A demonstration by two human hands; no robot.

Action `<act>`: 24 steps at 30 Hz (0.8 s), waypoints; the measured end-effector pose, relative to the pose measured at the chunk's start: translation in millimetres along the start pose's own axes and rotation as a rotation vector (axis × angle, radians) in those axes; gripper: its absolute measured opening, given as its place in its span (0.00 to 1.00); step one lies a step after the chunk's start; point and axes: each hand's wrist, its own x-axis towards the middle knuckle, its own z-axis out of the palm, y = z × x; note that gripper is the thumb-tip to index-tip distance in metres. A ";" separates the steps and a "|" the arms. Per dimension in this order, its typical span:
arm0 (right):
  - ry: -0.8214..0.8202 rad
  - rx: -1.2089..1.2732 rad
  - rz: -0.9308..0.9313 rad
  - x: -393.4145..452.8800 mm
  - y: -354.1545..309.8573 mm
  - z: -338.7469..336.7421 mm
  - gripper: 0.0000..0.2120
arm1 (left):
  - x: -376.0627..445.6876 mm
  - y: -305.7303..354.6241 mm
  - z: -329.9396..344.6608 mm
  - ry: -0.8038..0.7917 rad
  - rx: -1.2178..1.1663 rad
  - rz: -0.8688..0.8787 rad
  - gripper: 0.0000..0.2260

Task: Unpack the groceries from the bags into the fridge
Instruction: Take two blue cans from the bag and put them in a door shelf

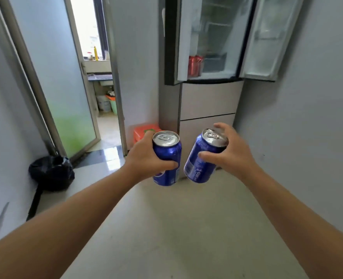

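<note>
Head view looks down a narrow passage of pale floor (176, 228), bounded by a grey wall on the right (307, 117) and a grey wall on the left; bare floor lies between the person and the fridge (209, 101), which stands at the far end against the right wall. Both upper fridge doors stand open: the left door (173, 41) and the right door (267, 37) swing outward to either side, and the lit compartment shows between them. The two lower drawers are closed. Red cans (194, 65) stand in the bottom of the left door's rack; the wire shelves behind are blurred and their contents cannot be told. The left hand (146, 156) is clamped around a blue can (167, 158), held upright, thumb across its front. The right hand (230, 150) grips a second blue can (204, 156), tilted with its top leaning right, fingers curled over the rim. The cans are near but apart, in front of the lower drawers. An orange crate (144, 132) sits beside the fridge base. A black bag (52, 172) rests on the floor by the left wall, near an open glass door (66, 87).
</note>
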 end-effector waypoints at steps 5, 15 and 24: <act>0.131 0.018 -0.040 16.3 -13.3 -75.2 0.31 | 37.8 71.6 13.9 0.011 -0.002 0.120 0.28; 0.186 -0.045 -0.176 126.3 54.3 -202.2 0.30 | 168.0 165.8 106.0 0.157 -0.029 0.196 0.24; 0.144 0.048 -0.309 281.5 110.2 -276.9 0.30 | 305.5 220.1 161.8 0.300 0.013 0.161 0.22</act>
